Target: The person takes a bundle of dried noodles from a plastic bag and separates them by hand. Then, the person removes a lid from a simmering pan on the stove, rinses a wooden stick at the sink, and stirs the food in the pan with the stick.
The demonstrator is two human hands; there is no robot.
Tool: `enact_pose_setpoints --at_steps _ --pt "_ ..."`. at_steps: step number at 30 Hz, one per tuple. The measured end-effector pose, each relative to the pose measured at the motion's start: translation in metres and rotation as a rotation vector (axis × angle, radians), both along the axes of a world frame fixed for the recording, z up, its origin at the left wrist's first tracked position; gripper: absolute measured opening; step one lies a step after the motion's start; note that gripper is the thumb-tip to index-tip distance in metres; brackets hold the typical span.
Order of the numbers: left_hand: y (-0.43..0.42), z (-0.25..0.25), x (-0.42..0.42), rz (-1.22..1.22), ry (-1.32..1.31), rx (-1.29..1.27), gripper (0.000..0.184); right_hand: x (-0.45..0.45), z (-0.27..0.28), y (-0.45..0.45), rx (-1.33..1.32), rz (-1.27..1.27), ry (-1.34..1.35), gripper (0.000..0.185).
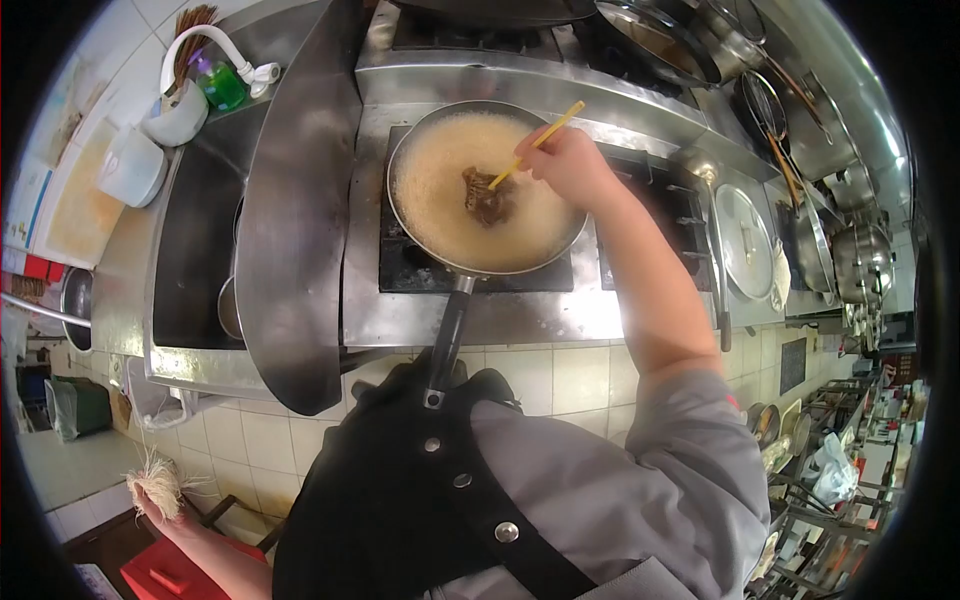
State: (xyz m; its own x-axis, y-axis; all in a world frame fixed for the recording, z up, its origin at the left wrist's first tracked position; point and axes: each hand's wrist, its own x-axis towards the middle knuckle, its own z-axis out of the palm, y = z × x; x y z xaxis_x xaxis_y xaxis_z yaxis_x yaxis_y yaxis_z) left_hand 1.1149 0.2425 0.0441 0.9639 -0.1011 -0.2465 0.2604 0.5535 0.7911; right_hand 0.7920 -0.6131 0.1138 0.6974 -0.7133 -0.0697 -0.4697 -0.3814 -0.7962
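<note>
My right hand is closed round yellow chopsticks held over a large frying pan. Their lower tips touch a dark brown clump whose kind I cannot make out. It sits in the middle of cloudy, foamy liquid that fills the pan. The pan rests on a stove burner, its black handle pointing towards my body. Low at the far left, away from the stove, my left hand grips a bundle of thin pale noodles, with loose strands sticking out.
A curved metal splash guard divides the stove from a sink on the left. Right of the pan lie a ladle and a round lid. A wok stands behind. A red box is below my left hand.
</note>
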Motion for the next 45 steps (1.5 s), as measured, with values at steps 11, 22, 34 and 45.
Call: enact_pose_setpoints --at_steps 11,22,34,45 --pt "-0.044 0.015 -0.025 0.022 -0.139 0.276 0.028 0.004 0.023 0.021 -0.210 0.167 0.088 0.023" --pt "0.000 0.001 0.006 -0.072 -0.043 -0.044 0.028 0.021 -0.017 0.026 -0.403 0.316 0.281 0.023" --pt "0.000 -0.019 -0.007 0.024 -0.119 0.151 0.027 0.007 0.009 0.028 -0.248 0.158 0.158 0.021" --pt "-0.005 -0.006 -0.001 -0.063 -0.011 0.031 0.028 0.027 0.011 0.040 -0.353 0.340 0.126 0.020"
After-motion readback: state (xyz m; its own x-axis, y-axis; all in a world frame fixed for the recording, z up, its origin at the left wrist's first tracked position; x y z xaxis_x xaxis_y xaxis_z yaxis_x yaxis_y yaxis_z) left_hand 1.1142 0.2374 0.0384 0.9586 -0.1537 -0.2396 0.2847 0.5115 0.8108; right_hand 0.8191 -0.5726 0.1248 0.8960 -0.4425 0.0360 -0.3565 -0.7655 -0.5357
